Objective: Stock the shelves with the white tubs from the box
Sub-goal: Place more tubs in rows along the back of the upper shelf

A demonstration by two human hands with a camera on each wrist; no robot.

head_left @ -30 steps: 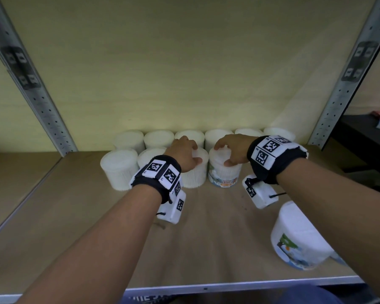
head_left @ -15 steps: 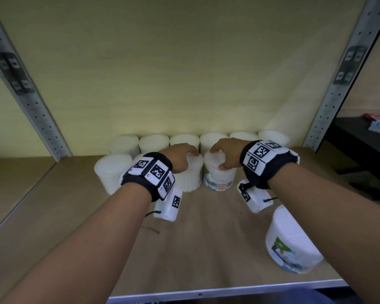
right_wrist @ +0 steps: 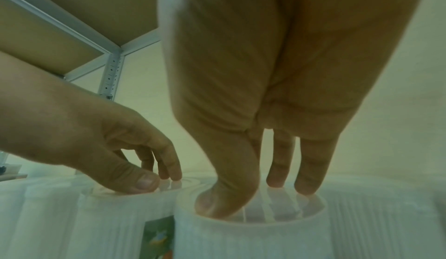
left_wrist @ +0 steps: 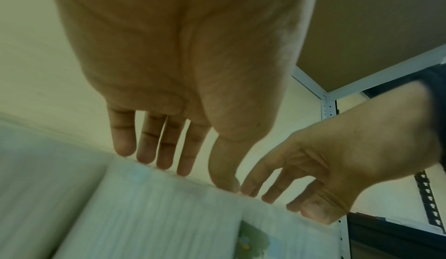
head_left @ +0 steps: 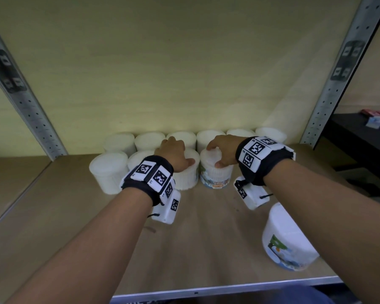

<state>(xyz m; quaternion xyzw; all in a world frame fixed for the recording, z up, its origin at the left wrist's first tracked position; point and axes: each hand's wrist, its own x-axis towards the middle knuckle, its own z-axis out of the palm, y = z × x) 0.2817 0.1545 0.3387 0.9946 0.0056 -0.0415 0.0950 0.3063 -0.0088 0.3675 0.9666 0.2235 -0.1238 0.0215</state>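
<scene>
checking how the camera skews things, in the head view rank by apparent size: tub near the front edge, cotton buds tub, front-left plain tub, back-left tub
1. tub near the front edge: largest, but closest to the camera.
2. front-left plain tub and cotton buds tub: look alike, left unranked.
3. back-left tub: smallest.

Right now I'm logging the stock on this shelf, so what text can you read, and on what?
"COTTON BUDS": label of the tub under the right hand; smaller print below it is too blurred.
Front tub: label shows a picture, no legible words.
Wristbands: square black-and-white codes only.
Stickers on the shelf uprights: blurred.
</scene>
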